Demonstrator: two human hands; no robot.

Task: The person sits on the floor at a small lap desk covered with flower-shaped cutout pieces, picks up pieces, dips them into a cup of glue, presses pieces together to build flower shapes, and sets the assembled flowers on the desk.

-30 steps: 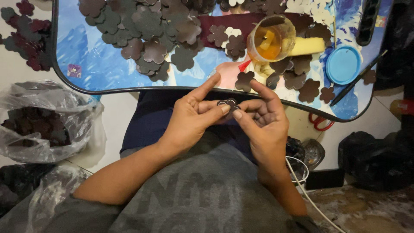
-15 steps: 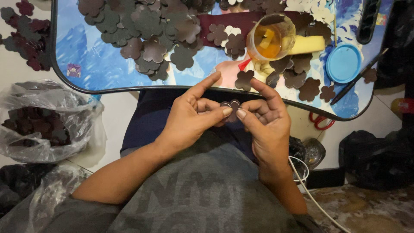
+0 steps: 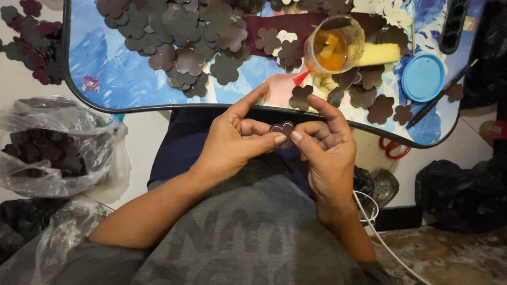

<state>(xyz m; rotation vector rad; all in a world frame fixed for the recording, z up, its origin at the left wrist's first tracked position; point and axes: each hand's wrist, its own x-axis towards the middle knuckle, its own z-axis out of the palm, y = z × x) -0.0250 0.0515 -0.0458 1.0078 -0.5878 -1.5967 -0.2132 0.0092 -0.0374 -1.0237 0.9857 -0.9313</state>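
Hands barely moved since a second ago: left hand (image 3: 232, 142) and right hand (image 3: 325, 145) both still pinch the small brown flower cutout (image 3: 282, 128) mid-frame, below the tray (image 3: 105, 79) of cutouts.

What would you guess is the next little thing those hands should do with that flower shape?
Probably press or fold it between the thumbs: both the left hand and right hand pinch the small dark flower cutout above the lap, short of the tray.
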